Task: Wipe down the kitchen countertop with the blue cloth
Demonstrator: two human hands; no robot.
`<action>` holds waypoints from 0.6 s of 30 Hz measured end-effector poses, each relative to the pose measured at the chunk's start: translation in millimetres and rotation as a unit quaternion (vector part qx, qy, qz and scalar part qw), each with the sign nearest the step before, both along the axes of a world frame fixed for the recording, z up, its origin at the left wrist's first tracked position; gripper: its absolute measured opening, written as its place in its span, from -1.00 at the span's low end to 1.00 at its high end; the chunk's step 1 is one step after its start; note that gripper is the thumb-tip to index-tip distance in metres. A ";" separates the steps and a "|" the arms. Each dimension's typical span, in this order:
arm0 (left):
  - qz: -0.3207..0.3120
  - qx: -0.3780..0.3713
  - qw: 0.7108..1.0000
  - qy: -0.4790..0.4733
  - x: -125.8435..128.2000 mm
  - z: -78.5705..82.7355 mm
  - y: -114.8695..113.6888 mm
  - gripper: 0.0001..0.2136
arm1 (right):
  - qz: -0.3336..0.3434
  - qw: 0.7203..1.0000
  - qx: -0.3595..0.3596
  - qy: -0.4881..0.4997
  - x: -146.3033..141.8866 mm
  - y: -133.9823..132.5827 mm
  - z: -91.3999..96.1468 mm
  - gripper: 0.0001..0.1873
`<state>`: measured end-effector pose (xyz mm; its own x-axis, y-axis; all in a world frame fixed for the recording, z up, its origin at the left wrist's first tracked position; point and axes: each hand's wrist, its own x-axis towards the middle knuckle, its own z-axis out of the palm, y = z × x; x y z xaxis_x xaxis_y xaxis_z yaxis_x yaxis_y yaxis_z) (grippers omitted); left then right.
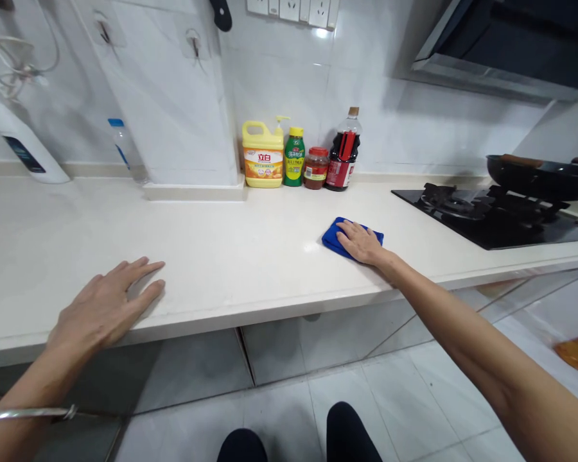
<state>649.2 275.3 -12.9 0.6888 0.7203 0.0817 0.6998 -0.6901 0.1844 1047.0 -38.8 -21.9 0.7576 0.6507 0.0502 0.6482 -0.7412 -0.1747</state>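
Note:
My right hand (362, 241) presses flat on a folded blue cloth (334, 236) lying on the cream countertop (231, 244), fingers together on top of it. My left hand (106, 303) rests palm down near the counter's front edge at the left, fingers spread and holding nothing. A metal bangle (29, 414) circles my left wrist.
Against the tiled wall stand a yellow detergent jug (262, 155), a green bottle (294, 157), a red-lidded jar (316, 168) and a dark sauce bottle (344, 154). A black gas hob (491, 215) with a dark pan (539, 174) sits right. A white spray bottle (22, 141) stands far left.

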 end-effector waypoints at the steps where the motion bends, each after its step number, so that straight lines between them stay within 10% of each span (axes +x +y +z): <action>1: 0.003 0.000 1.000 -0.001 0.8 -0.1 -0.1 -0.31 | -0.020 1.000 -0.003 -0.004 2.6 6.3 0.7 -0.31; 11: 0.023 -0.004 1.000 -0.011 1.5 1.4 -8.8 -0.36 | -0.151 0.988 -0.041 0.002 -13.3 98.9 18.7 -0.31; 18: 0.030 -0.026 0.999 -0.026 0.1 3.8 -12.7 -0.41 | -0.065 0.997 -0.033 0.003 -70.6 168.7 25.0 -0.30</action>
